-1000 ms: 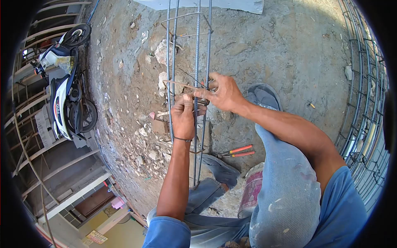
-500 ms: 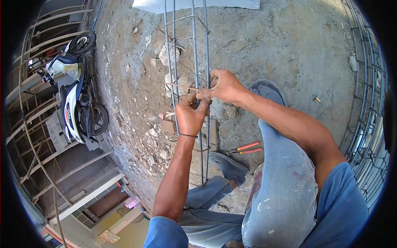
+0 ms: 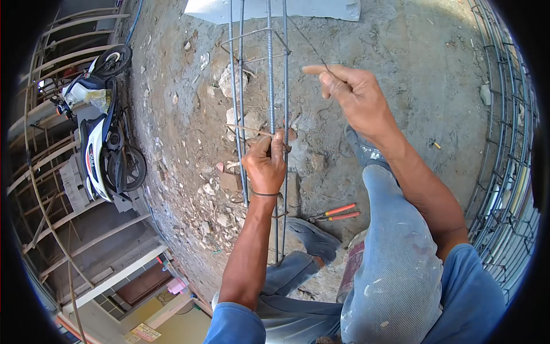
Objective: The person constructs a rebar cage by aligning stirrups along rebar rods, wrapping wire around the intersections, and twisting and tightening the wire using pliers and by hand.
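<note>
Several long ribbed rebars (image 3: 270,74) run away from me, joined by thin square stirrups. My left hand (image 3: 263,166) is closed at the near rebars, its thumb and fingers pinching a rusty stirrup (image 3: 243,128) where it crosses a bar. My right hand (image 3: 358,100) is raised to the right of the bars, apart from them. Between its thumb and fingers is a thin dark tie wire (image 3: 312,47), slanting up and left towards the bars. Another stirrup (image 3: 249,35) encircles the rebars farther away.
Red-handled pliers (image 3: 341,212) lie on the ground by my shoe. Rubble and stones (image 3: 232,83) lie left of and under the bars. A motorbike (image 3: 103,132) stands at left, a pale slab (image 3: 326,10) lies ahead, and a rebar cage (image 3: 498,114) is at right.
My right hand has moved away from the stirrup joint, up and to the right, with the wire now showing from its fingers. My left hand stays at the joint, slightly lower.
</note>
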Demonstrator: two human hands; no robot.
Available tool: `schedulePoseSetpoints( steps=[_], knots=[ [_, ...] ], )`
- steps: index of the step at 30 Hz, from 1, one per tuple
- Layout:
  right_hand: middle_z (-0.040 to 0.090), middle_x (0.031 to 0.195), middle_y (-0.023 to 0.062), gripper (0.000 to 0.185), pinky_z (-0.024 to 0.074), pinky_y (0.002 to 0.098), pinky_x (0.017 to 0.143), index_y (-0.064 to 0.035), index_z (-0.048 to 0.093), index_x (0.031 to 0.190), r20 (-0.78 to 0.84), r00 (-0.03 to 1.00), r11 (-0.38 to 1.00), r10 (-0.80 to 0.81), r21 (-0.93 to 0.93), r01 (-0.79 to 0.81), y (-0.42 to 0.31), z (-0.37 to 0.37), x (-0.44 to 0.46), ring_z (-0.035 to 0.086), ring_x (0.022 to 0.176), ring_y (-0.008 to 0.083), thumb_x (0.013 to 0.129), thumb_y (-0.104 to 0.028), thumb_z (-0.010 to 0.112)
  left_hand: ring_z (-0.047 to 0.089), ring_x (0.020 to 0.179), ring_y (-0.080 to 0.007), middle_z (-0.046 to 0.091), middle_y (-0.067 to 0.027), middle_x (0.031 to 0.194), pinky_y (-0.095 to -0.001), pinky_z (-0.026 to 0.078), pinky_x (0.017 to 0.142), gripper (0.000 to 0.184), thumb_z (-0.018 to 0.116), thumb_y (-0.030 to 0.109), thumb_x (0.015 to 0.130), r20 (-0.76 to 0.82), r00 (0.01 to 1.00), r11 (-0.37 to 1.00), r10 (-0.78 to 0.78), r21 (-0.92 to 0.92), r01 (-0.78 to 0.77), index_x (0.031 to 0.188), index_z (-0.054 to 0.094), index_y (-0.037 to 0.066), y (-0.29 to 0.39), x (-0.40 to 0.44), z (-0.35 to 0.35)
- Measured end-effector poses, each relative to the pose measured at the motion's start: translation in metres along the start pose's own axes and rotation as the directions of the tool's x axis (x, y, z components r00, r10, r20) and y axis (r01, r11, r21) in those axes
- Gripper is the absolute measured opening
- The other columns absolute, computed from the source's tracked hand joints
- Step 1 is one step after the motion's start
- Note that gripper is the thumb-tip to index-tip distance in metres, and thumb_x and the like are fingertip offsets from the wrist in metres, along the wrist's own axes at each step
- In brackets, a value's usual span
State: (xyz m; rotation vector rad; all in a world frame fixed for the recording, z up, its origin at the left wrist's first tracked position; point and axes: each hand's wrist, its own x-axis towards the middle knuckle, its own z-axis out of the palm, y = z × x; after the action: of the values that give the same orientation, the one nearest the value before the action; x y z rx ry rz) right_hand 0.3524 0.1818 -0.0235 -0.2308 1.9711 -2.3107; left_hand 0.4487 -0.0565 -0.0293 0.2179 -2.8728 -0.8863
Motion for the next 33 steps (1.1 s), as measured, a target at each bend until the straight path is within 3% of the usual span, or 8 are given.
schedulePoseSetpoints(
  steps=[6,11,16,22,26,30,32,33],
  knots=[
    [0.066,0.079,0.0073,0.025,0.0531,0.0364,0.075,0.0029,0.071,0.105,0.067,0.986,0.933,-0.155,-0.317,0.169,-0.098,-0.051,-0.019,0.061,0.067,0.0184,0.102,-0.016,0.055,0.047,0.046,-0.0043,0.053,-0.0001,0.057,-0.0264,0.033,0.040,0.036,0.064,0.021,0.101,0.038,0.999,1.000,-0.023,-0.001,0.023,0.076,0.070,-0.004,-0.005,0.001,-0.006],
    [0.070,0.088,0.0241,0.017,0.0488,0.0492,0.072,-0.0003,0.072,0.102,0.463,0.826,0.799,0.323,-0.600,0.024,-0.050,-0.034,-0.043,0.065,0.081,0.0432,0.090,-0.007,0.061,0.051,0.046,-0.0059,0.055,-0.0012,0.057,-0.0261,0.035,0.040,0.034,0.065,0.021,0.100,0.061,0.977,0.966,-0.204,-0.152,0.211,0.076,0.069,-0.004,0.012,-0.001,-0.005],
    [0.068,0.080,0.0196,0.018,0.0490,0.0447,0.072,-0.0007,0.071,0.103,0.547,0.648,0.832,0.530,-0.482,-0.274,0.020,-0.012,-0.073,0.067,0.076,0.0343,0.091,-0.007,0.058,0.057,0.046,-0.0109,0.060,-0.0057,0.062,-0.0296,0.040,0.040,0.031,0.073,0.023,0.094,-0.029,0.955,0.949,-0.294,-0.126,0.288,0.084,0.067,-0.005,0.031,-0.004,-0.004],
    [0.059,0.065,0.0054,0.017,0.0420,0.0325,0.057,0.0001,0.069,0.102,0.520,0.719,0.883,0.460,-0.353,-0.310,0.044,0.035,-0.056,0.052,0.058,0.0124,0.098,-0.006,0.054,0.066,0.065,-0.0210,0.059,-0.0138,0.091,-0.0341,0.050,0.051,0.053,0.082,0.010,0.084,-0.268,0.931,0.967,-0.247,-0.135,0.218,0.118,0.045,-0.005,0.042,-0.008,0.004],
    [0.060,0.066,0.0043,0.015,0.0410,0.0298,0.051,0.0014,0.069,0.099,0.514,0.710,0.866,0.482,-0.156,-0.475,0.058,0.066,-0.043,0.051,0.054,0.0111,0.098,-0.005,0.055,0.065,0.066,-0.0206,0.056,-0.0150,0.102,-0.0311,0.049,0.050,0.069,0.084,0.013,0.083,-0.398,0.914,0.996,-0.084,-0.043,0.072,0.130,0.036,-0.005,0.017,-0.011,0.014],
    [0.065,0.070,0.0057,0.011,0.0416,0.0267,0.046,0.0022,0.068,0.096,0.464,0.754,0.867,0.464,-0.062,-0.495,0.054,0.084,-0.034,0.055,0.053,0.0100,0.097,-0.004,0.059,0.062,0.060,-0.0156,0.063,-0.0127,0.091,-0.0282,0.047,0.047,0.056,0.085,0.015,0.083,-0.461,0.845,0.962,-0.272,-0.121,0.244,0.120,0.050,-0.008,0.016,-0.009,0.015],
    [0.067,0.072,0.0066,0.010,0.0424,0.0262,0.046,0.0024,0.068,0.095,0.452,0.775,0.887,0.442,-0.089,-0.454,0.046,0.083,-0.031,0.057,0.053,0.0100,0.097,-0.004,0.060,0.059,0.054,-0.0111,0.067,-0.0090,0.075,-0.0263,0.045,0.045,0.033,0.084,0.015,0.083,-0.013,0.836,0.733,-0.549,-0.488,0.474,0.097,0.065,-0.007,0.025,-0.004,0.002],
    [0.067,0.072,0.0072,0.011,0.0431,0.0280,0.047,0.0019,0.068,0.093,0.442,0.771,0.872,0.458,-0.053,-0.487,0.042,0.081,-0.032,0.058,0.054,0.0108,0.096,-0.005,0.061,0.059,0.054,-0.0111,0.067,-0.0090,0.075,-0.0263,0.045,0.045,0.033,0.084,0.015,0.083,-0.014,0.837,0.734,-0.546,-0.490,0.470,0.097,0.065,-0.007,0.029,-0.002,0.002]
  ],
)
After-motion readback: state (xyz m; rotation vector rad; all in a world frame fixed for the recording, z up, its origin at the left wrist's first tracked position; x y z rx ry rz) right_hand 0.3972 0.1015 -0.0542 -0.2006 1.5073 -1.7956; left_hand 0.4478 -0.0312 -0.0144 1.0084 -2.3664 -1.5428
